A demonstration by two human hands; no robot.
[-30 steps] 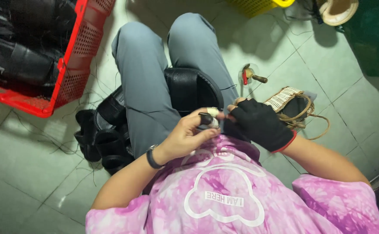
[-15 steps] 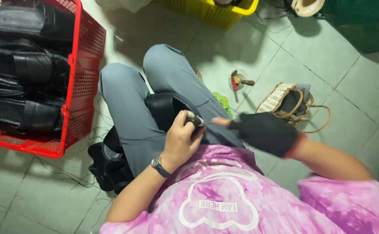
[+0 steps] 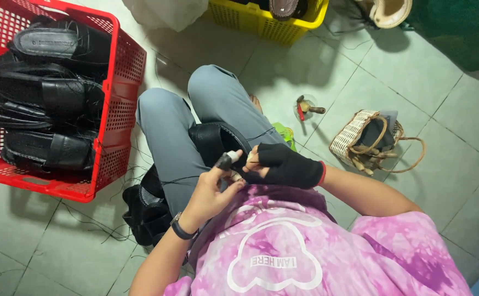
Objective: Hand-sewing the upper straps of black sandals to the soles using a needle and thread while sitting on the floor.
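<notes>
Sitting on the tiled floor (image 3: 53,241), we work over a black shoe (image 3: 217,141) that rests on our lap between the knees. Our left hand (image 3: 209,194), bare with a dark watch at the wrist, is clenched on a small dark tool (image 3: 226,160) pinched between thumb and fingers, just above the shoe's rim. Our right hand (image 3: 283,164), in a black fingerless glove, grasps the shoe's near edge; its fingertips meet the tool. More black shoes (image 3: 146,211) lie under our left leg. A red basket (image 3: 116,104) of black shoes stands to our left. A woven bag (image 3: 354,134) sits to the right, a small hammer (image 3: 305,107) near it, and a yellow basket (image 3: 272,24) beyond the knees.
</notes>
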